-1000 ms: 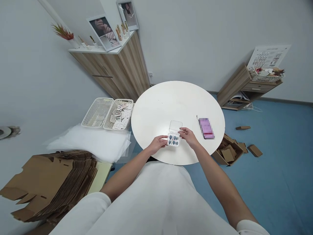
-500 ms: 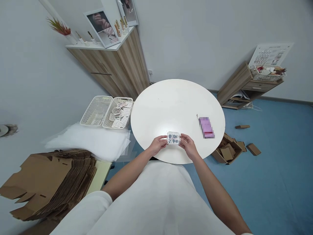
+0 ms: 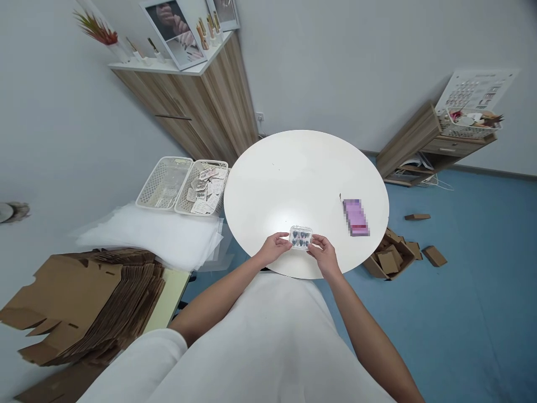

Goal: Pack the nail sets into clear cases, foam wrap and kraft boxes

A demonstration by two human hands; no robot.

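A small clear plastic case [image 3: 301,237] with dark, press-on nail-like pieces in rows is held over the near edge of the round white table [image 3: 302,173]. My left hand [image 3: 274,247] pinches its left side between thumb and fingers. On the opposite side, my right hand [image 3: 324,252] grips the case's right end, its thumb at the lower corner. Whether the case touches the tabletop I cannot tell. To the right on the table lies a pixelated purple object [image 3: 356,217].
Left of the table are a basket of packaged cards [image 3: 205,190], another basket holding clear plastic [image 3: 161,179], white plastic sheets [image 3: 151,232] and stacked flat cardboard [image 3: 84,302]. A cardboard box of smaller boxes [image 3: 388,257] stands on the floor at right. Wooden cabinets [image 3: 222,101] line the back.
The case has shifted slightly right and looks tilted differently, with its rows of pieces showing more plainly. Both hands still hold it. The whole view has moved a little.
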